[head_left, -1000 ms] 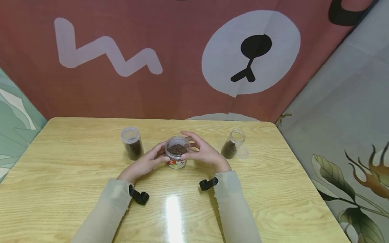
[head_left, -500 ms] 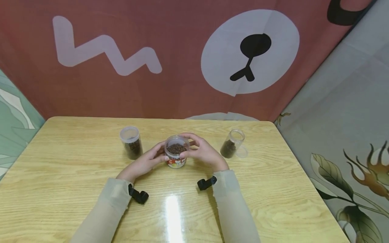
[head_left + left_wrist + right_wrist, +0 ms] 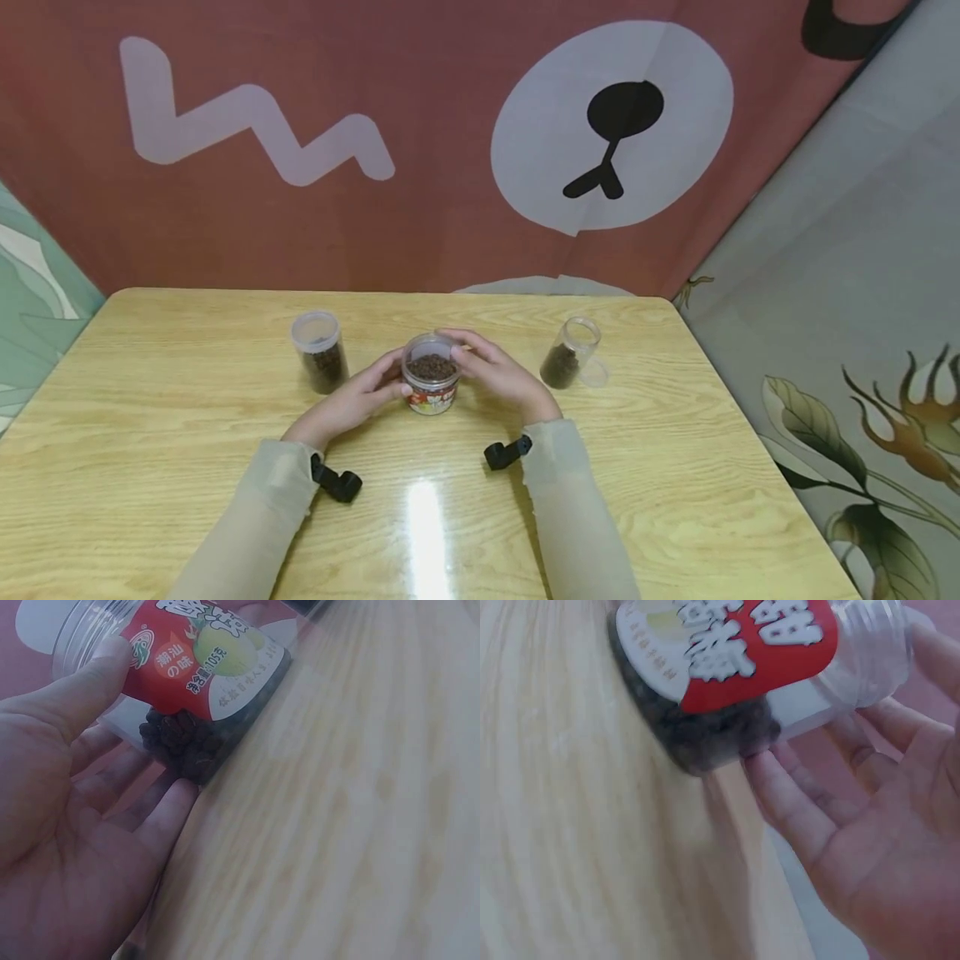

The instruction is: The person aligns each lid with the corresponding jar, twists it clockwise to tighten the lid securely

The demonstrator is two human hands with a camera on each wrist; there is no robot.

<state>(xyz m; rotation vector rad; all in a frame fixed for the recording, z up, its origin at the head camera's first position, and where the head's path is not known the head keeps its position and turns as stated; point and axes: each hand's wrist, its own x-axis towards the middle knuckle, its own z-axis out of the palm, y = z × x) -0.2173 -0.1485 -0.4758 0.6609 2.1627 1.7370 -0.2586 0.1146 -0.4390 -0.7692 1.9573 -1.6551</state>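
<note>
A clear plastic jar with a red label and small dark brown pieces inside stands mid-table, its top uncovered. My left hand grips it from the left, thumb on the front and fingers round the side. In the left wrist view the thumb presses near the threaded neck of the jar. From the right, my right hand has its thumb at the rim and its fingers round the back. The right wrist view shows a fingertip against the lower side of the jar.
To the left stands a tall clear container with dark contents and a whitish top. A narrower container, partly filled with dark pieces, is at the right, with a clear round lid beside it. Behind the wooden table hangs a reddish-brown cloth.
My right thumb has shifted from the jar's front side up to its rim. The left hand keeps its hold, and the jar stays in place.
</note>
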